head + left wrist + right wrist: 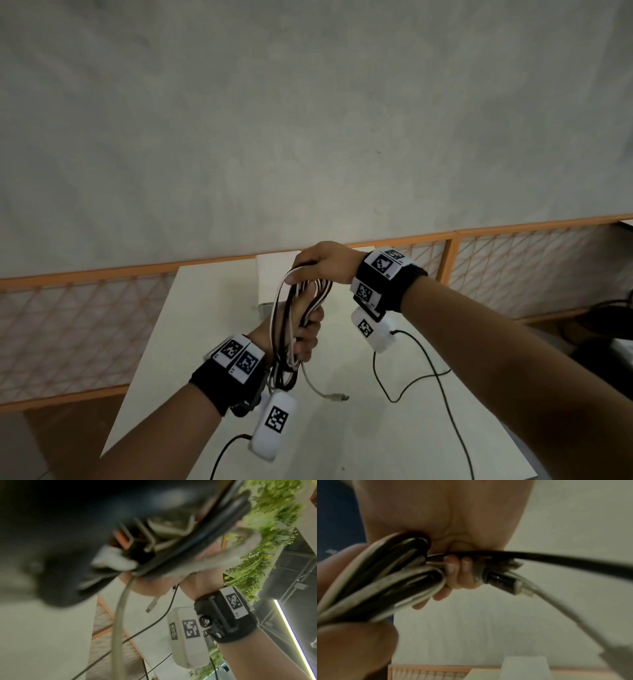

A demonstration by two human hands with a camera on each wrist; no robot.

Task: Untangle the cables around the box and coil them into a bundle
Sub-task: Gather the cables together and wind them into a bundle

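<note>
While both hands are raised above the white table (219,308), the head view shows the left hand (301,329) wrapped around the middle of the cables (291,308), a bundle of black and white loops. Right hand (322,263) sits on the top of the loops, fingers curled over them. 1 white tail with a connector (337,397) hangs from the bundle to just above the tabletop. White box (270,284) stands on the table behind the hands, apart from the cables. An orange-framed mesh fence (85,308) runs beyond the table edge.

Left wrist view: blurred and close. Folded loop ends of the cables (154,538) fill the centre; 1 pale cable drops from them. Right hand (197,585) is seen behind the bundle, its wrist in a black band (228,618) with printed markers.

Right wrist view: right-hand fingers (464,573) are curled round the cables (385,582), with 1 black strand running off to the right and a dark plug (503,584) protruding beside the fingertips. Box top (523,665) shows at the bottom edge.
</note>
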